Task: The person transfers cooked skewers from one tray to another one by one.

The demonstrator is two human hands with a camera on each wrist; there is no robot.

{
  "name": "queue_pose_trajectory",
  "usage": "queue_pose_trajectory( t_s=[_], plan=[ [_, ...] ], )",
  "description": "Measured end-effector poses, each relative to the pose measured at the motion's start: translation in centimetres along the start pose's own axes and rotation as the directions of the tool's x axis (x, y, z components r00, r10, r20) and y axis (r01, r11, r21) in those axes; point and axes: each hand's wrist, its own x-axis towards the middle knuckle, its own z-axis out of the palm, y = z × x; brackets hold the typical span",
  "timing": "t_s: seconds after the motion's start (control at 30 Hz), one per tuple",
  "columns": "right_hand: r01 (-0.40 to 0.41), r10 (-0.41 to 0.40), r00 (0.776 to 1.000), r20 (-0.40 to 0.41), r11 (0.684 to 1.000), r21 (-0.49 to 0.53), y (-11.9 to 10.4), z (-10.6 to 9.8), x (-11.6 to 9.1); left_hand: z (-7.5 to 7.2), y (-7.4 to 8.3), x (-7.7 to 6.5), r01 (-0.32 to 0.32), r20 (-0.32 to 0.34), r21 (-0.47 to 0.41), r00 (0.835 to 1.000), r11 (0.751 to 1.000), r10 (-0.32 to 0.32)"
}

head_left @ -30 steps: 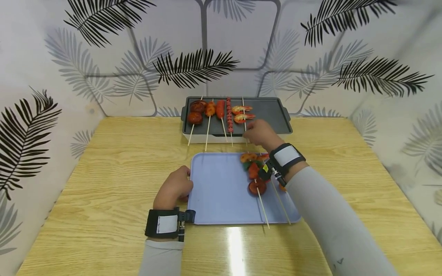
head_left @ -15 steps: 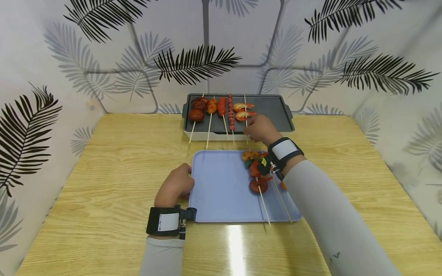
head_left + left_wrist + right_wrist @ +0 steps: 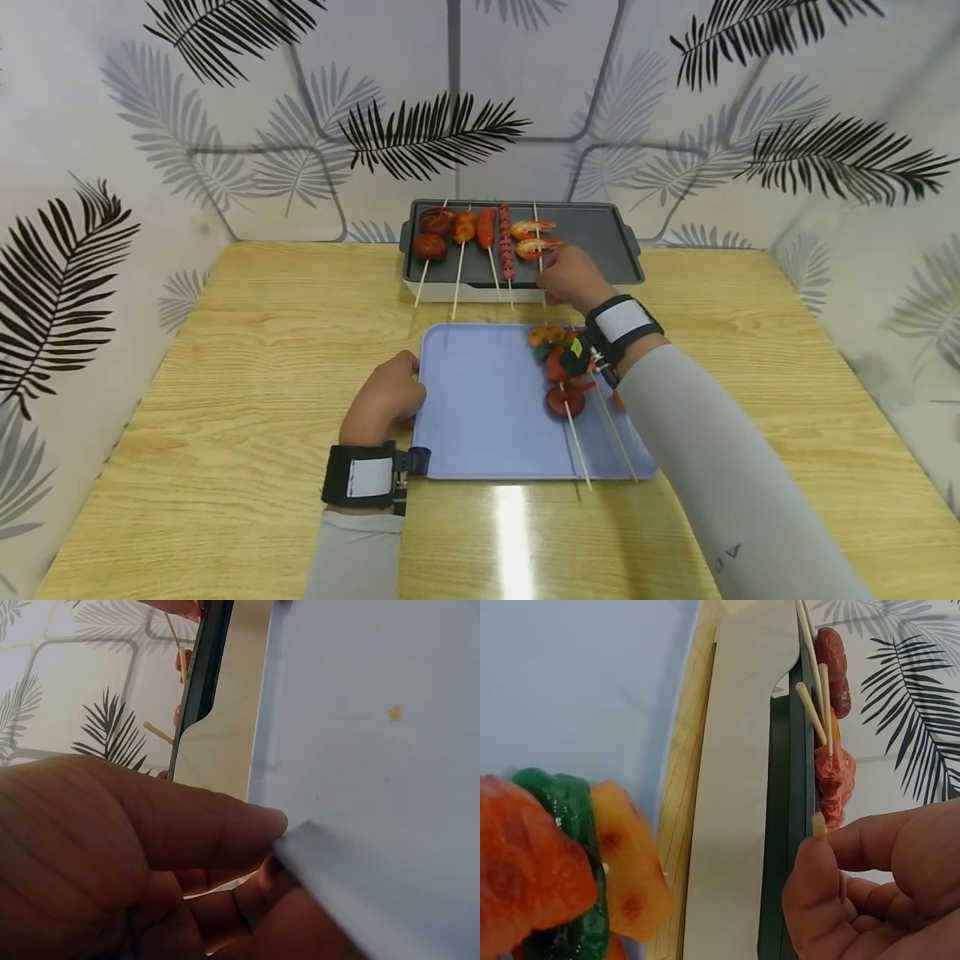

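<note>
At the grill (image 3: 600, 237), a shrimp skewer (image 3: 537, 248) in the right hand (image 3: 573, 277).

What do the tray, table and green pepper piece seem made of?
Tray: probably plastic, smooth, with a thin raised rim.
Table: wood or wood-look laminate; grain and a glossy reflection.
Green pepper piece: perhaps shiny plastic, given its highlights.

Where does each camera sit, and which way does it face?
Head: on the head, facing forward and down at tray and grill; left hand, right hand, sleeves show.
Left wrist: on that wrist, facing rightward over the tray; both hands show, the right partly.
Right wrist: on that wrist, facing leftward along the grill; right hand shows, pinching a skewer.
Wrist views share tray and grill.
</note>
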Motion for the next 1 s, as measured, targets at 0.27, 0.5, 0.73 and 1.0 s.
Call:
queue_pose_trajectory(
  t_s=[0.27, 0.5, 0.73, 1.0],
  plan=[
    [0.006, -0.006, 0.999, 0.040, 1.000, 0.019, 0.2, -0.1, 0.0, 0.2, -0.1, 0.1, -0.003, -0.002, 0.008, 1.000, 1.000, 0.003],
    [0.015, -0.018, 1.000, 0.018, 0.990, 0.138, 0.3, 0.0, -0.4, 0.2, -0.1, 0.2, -0.002, -0.008, 0.008, 1.000, 1.000, 0.002],
    [0.040, -0.045, 0.999, 0.022, 0.977, 0.210, 0.5, 0.1, -0.6, 0.3, -0.2, 0.3, -0.003, -0.005, 0.003, 1.000, 1.000, 0.003],
    [0.094, -0.099, 0.995, 0.008, 0.963, 0.251, 1.0, 0.5, -1.1, 0.3, -0.1, 0.2, -0.009, -0.010, -0.004, 1.000, 1.000, 0.009]
  ],
)
